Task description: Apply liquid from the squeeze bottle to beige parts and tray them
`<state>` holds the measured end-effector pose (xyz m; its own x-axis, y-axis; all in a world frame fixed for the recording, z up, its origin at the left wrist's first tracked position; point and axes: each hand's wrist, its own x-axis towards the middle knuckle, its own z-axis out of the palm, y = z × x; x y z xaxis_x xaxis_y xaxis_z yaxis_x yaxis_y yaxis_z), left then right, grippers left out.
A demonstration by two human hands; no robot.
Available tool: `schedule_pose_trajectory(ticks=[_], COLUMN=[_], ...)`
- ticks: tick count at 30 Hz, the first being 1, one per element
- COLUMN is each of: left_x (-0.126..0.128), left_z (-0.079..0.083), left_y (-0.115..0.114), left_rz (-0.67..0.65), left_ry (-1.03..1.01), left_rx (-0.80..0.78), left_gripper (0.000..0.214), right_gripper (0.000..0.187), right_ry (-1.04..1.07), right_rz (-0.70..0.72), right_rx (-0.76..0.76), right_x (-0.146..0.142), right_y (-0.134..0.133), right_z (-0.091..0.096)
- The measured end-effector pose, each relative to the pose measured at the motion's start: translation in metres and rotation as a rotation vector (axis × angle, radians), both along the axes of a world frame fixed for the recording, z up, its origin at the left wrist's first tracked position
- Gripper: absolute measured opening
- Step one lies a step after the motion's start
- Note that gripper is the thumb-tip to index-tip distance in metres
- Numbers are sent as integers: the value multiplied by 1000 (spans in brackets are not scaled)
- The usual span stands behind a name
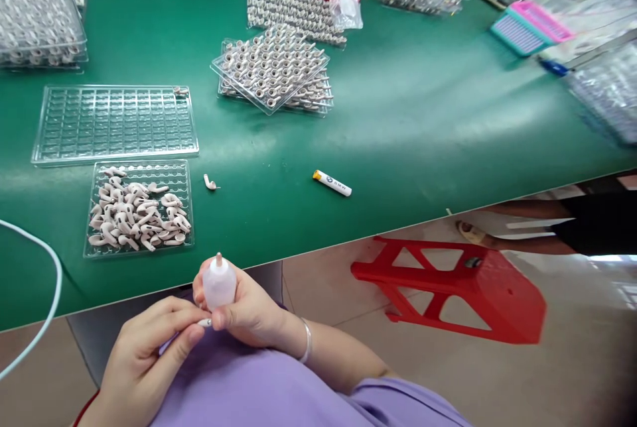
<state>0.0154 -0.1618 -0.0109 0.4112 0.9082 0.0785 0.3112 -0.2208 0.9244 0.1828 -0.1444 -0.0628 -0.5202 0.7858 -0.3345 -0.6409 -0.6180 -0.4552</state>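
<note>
My right hand (253,311) is wrapped round a small translucent white squeeze bottle (219,284), its thin nozzle pointing up. Between the thumb and fingers of my left hand (144,354) is a small white earbud piece (204,323), mostly covered by the fingers. Both hands meet in front of my body, just off the table's near edge. Ahead of them, a clear plastic tray (89,241) carries a heap of white earbud shells (134,208). One single earbud shell (210,182) lies on the green table (259,215) beside that tray.
A gridded clear tray (119,123) lies behind the heap, with an earbud part in its far right corner. Filled trays (279,65) are stacked at the middle back. A white marker-like tube (332,183) lies to the right. Below stands a red stool (497,294), near another person's leg.
</note>
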Motion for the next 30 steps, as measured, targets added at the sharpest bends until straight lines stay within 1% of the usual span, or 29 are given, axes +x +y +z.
schedule_pose_trajectory(ticks=[4,11,13,17,19,21,22,24,25,27,29,30], left_x=[1,3,2,-3,-6,-6,-6,-5,-3,-1,0,0], left_z=[3,6,5,-1,-3,-3,-3,-2,-2,-3,-5,-6], left_y=[-1,-1,-2,-7,-9,-9,-9,-8,-7,-6,-6,-6], left_rz=[-32,-42,-28,39,64,99,123,182,214,271,306,316], left_ry=[-16,-18,-8,65,96,102,95,61,30,-52,-138,-170], left_rx=[20,31,56,145,165,159,146,75,13,-149,-285,-322], left_gripper=[26,27,25,24,25,25,23,17,14,11,15,16], right_gripper=[62,64,63,62,60,54,50,43,42,38,33,31], right_ry=[-7,-59,-95,-188,-243,-376,-489,-790,-950,-1183,-1285,-1301], right_rz=[31,89,71,-33,-56,-118,-186,-347,-393,-389,-329,-300], right_rx=[44,96,122,195,266,419,525,741,815,870,856,846], right_x=[1,6,8,11,15,21,25,35,41,52,62,66], right_y=[0,1,1,-2,-2,1,5,16,24,39,52,55], right_z=[-3,-3,-2,0,3,8,11,16,17,18,15,13])
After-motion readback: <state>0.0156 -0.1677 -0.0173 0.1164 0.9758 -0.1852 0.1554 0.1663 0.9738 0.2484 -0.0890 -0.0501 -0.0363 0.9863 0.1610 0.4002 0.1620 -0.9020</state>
